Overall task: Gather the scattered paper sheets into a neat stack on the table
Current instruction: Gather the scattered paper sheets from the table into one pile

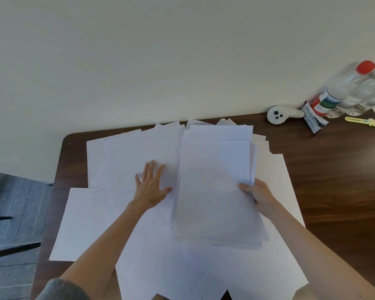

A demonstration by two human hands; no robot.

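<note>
A thick stack of white paper sheets lies in the middle of the dark brown table, its edges slightly uneven. My right hand grips the stack's right edge, thumb on top and fingers underneath. Loose white sheets spread around and under the stack, overlapping to the left, front and right. My left hand rests flat with spread fingers on the loose sheets just left of the stack. One sheet lies at the table's left edge.
At the table's back right stand clear plastic bottles, one with a red cap, beside a small white round device, a dark packet and a yellow clip-like item. A pale wall rises behind; grey floor lies to the left.
</note>
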